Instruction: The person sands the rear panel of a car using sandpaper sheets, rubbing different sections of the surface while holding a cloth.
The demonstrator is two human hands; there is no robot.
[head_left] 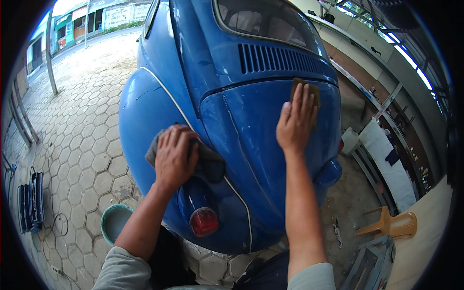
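The rounded blue rear of a car (261,130) fills the middle, its paint marked with scratches and pale streaks. On the left fender, beside the cream trim strip, my left hand (176,152) is closed over a bunched grey cloth (210,162). Higher up and to the right, my right hand (297,118) lies with straight fingers on a brown piece of sandpaper (313,92), pressing it against the rear lid just below the slotted vent (280,59). A red tail light (204,222) sits below my left hand.
A green bucket (116,217) of cloudy water stands on the hexagonal pavers left of my left forearm. Dark ribbed parts (31,200) and a cable lie farther left. On the right are an orange plastic chair (391,224), a grey metal frame (369,263) and a long workbench shelf (386,104).
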